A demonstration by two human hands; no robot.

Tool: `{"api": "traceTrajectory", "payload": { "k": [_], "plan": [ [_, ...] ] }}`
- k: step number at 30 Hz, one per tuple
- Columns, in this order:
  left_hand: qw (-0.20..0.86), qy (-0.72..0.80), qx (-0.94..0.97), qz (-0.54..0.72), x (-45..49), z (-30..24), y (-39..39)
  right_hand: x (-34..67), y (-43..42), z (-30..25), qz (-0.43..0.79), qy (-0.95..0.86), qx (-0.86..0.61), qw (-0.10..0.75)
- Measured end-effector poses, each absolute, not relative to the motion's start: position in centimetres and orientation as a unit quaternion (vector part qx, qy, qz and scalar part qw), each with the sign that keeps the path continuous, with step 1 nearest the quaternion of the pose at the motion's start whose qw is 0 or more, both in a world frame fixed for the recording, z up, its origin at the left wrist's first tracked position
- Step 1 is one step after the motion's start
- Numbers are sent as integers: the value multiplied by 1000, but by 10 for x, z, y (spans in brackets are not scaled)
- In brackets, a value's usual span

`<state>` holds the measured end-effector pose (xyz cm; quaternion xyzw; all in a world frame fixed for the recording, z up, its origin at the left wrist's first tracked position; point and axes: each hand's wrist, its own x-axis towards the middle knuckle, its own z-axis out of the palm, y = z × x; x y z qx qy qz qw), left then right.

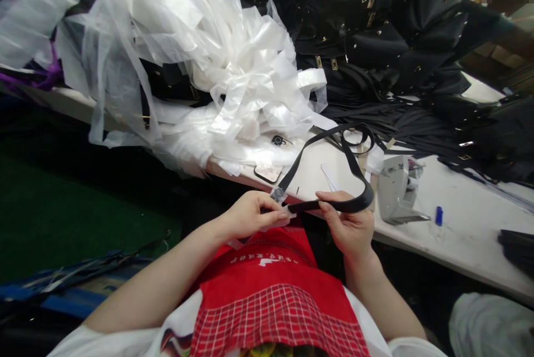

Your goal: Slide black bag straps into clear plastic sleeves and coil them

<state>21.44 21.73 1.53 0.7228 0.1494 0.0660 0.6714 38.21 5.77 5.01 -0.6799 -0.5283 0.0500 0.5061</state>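
We see a white table slanting from between nine and ten o'clock to nearly four, its top brightly lit near the middle. From nine toward eight we look down on a dark green floor. Between two and three, we make out a blurred brownish background.

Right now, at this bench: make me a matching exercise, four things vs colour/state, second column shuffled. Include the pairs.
Column 1
1. strap
2. apron
3. plastic wrapping
4. small capped item

Column 2
A. translucent white, in a heap
B. blue at its top, on the white table
C. black, held by the left hand and the right hand
D. red, with white lettering

Pairs: 1-C; 2-D; 3-A; 4-B
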Motion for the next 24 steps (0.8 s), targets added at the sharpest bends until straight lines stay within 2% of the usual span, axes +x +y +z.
{"api": "traceTrajectory", "payload": {
  "k": [4,8,11,18,20,24],
  "plan": [
    [643,128,751,86,218,14,216,380,58,44,130,-506,-681,514],
    [595,129,784,124,221,14,215,383,60,32,252,-360,-694,570],
    [568,99,806,136,223,16,215,384,62,26,286,-301,-683,601],
    [527,139,814,201,234,16,211,359,67,20,356,-296,-683,565],
    [521,140,820,192,236,17,212,356,65,19,357,-282,-679,576],
    [508,127,842,130,239,20,214,366,60,20,257,-321,-696,588]
  ]
}}
